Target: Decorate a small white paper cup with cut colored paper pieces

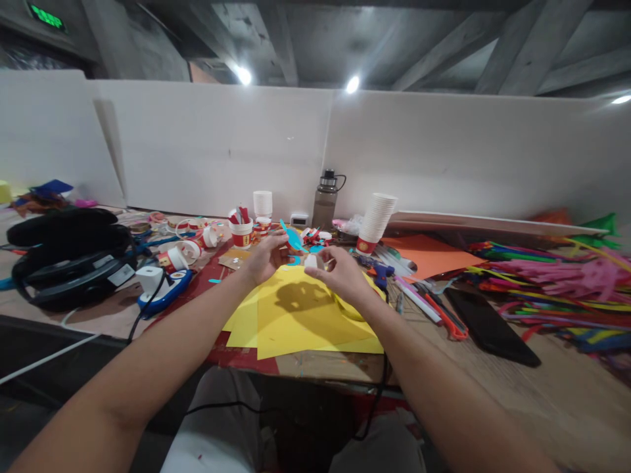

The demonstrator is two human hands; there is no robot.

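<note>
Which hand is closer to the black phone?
Right. The right hand is left of the phone, above the yellow paper. The left hand is farther left, with a blue piece at its fingertips.

Translucent grey drinking bottle (pixel 325 202), black-capped, upright before a white flat partition panel (pixel 221 144). Black rectangular smartphone (pixel 493 325), lying flat at right. Blue-and-white power strip (pixel 170 293), white boxy adapter (pixel 150 280) seated on it. Bulky black headset (pixel 73 259), at left. Green-lit rectangular sign (pixel 46 16), upper left.

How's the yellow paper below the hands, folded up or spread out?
Spread out: the yellow paper lies as flat, overlapping sheets, their straight edges showing.
</note>
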